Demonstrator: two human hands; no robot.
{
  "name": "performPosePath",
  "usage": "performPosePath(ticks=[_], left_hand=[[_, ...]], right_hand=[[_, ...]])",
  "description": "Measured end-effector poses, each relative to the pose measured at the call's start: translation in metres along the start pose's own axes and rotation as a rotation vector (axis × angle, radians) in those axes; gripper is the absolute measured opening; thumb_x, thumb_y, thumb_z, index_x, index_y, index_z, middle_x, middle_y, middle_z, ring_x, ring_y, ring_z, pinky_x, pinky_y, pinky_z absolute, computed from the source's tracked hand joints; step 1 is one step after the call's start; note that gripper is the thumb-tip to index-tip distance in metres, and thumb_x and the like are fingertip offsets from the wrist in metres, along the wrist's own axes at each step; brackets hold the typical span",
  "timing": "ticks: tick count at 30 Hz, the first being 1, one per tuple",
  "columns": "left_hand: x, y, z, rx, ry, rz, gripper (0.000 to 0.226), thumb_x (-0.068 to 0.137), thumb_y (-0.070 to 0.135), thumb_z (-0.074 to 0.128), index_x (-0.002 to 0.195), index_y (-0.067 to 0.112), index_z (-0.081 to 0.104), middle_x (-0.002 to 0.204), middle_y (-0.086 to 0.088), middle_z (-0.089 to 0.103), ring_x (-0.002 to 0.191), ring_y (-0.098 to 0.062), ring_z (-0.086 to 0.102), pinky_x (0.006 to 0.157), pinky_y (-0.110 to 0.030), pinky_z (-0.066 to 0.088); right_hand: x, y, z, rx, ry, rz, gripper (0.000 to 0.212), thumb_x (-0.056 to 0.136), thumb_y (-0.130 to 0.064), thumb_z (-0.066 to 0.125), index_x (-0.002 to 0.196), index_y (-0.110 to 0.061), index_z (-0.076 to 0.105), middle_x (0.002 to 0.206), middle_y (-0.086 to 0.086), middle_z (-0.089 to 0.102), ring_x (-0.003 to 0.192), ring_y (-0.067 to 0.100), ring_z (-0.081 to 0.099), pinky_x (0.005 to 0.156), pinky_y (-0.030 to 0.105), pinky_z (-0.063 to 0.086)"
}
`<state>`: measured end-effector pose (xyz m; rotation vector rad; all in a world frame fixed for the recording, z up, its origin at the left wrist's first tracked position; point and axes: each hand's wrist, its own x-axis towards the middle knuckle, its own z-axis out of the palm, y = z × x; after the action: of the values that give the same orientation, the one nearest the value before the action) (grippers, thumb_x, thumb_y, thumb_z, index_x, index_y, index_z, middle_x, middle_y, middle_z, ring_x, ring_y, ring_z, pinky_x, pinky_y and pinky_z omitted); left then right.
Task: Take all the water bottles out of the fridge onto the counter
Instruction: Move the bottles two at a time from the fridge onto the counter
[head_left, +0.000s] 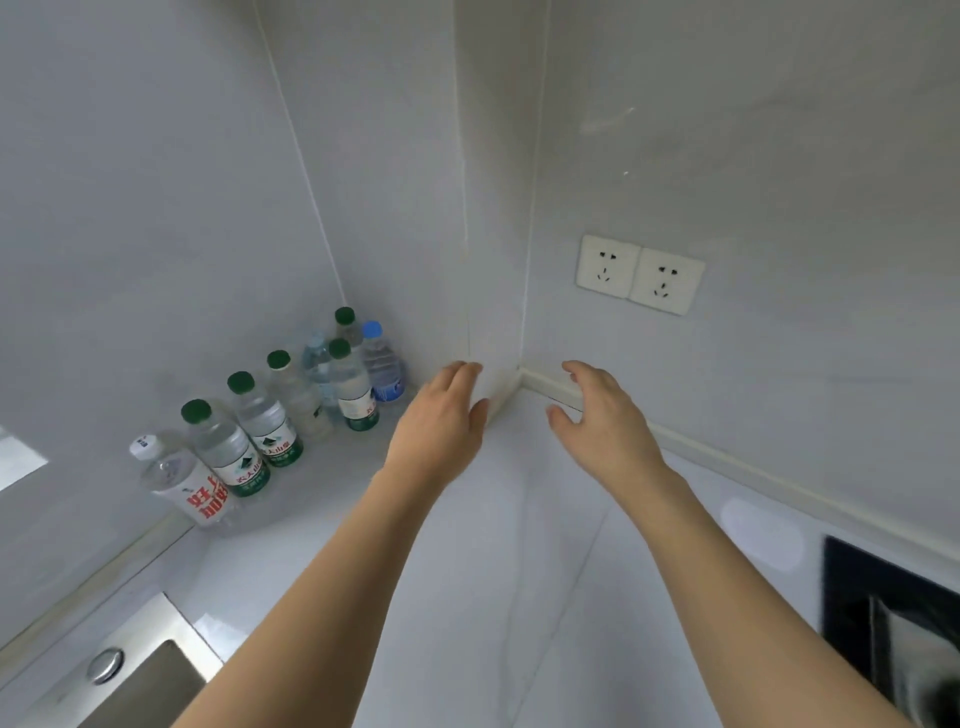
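Plastic bottles (270, 421): eight I count, standing on counter (467, 597)
Hands: left hand (441, 421), right hand (602, 415) apart, both empty
Tip: I'd recheck fridge

Single head-worn view, angled forward and down
The counter (519, 571) corner is seen closely from above, walls included.

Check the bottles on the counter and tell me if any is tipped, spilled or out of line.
Nothing stands out. The water bottles stand upright in a row along the wall on the counter, capped, with no spill visible. Both the left hand and right hand are empty.
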<state>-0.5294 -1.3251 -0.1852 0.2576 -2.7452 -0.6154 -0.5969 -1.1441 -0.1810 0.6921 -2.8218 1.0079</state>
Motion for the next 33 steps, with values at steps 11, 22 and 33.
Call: performPosePath(ticks=[11, 22, 33], left_hand=[[-0.041, 0.132, 0.045, -0.002, -0.147, 0.215, 0.046, 0.101, 0.028, 0.045, 0.144, 0.013, 0.037, 0.148, -0.004, 0.04, 0.132, -0.027, 0.041, 0.103, -0.038, 0.039], [-0.037, 0.223, 0.086, -0.127, -0.266, 0.55, 0.046, 0.101, 0.025, 0.046, 0.144, 0.01, 0.039, 0.148, -0.005, 0.041, 0.134, -0.024, 0.039, 0.109, -0.031, 0.031], [-0.115, 0.379, 0.113, -0.201, -0.373, 0.874, 0.047, 0.102, 0.027, 0.044, 0.147, 0.014, 0.036, 0.153, -0.004, 0.036, 0.136, -0.023, 0.037, 0.11, -0.031, 0.03]], right_hand=[[-0.112, 0.078, -0.098, -0.055, 0.099, 0.204, 0.054, 0.094, -0.025, 0.056, 0.144, -0.017, 0.039, 0.143, 0.005, 0.044, 0.127, 0.023, 0.046, 0.101, 0.033, 0.041], [-0.184, 0.103, -0.156, -0.14, 0.269, 0.469, 0.053, 0.094, -0.023, 0.056, 0.144, -0.015, 0.04, 0.141, 0.005, 0.046, 0.117, 0.023, 0.054, 0.098, 0.037, 0.046], [-0.33, 0.135, -0.251, -0.213, 0.502, 0.709, 0.054, 0.094, -0.026, 0.057, 0.145, -0.018, 0.039, 0.146, 0.003, 0.043, 0.126, 0.02, 0.048, 0.101, 0.033, 0.041]])
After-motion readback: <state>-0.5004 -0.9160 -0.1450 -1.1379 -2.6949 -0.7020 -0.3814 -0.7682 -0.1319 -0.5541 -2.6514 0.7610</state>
